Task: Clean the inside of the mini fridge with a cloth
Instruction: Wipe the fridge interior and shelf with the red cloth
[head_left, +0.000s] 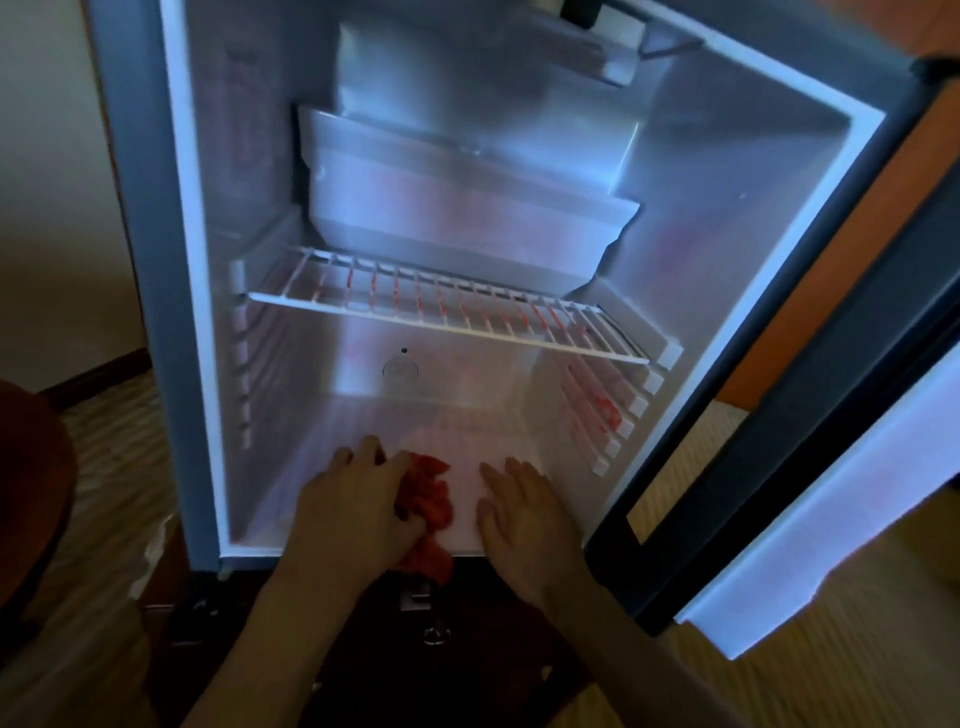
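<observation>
Left hand (353, 506) gripping red cloth (428, 501), mini fridge (519, 431) floor, no legible writing

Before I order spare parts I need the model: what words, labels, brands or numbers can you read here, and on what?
No text can be read.
Round embossed mark on the fridge's back wall: too faint and blurred to read.
Wire shelf, tray, door, red cloth: no lettering shows.
</observation>
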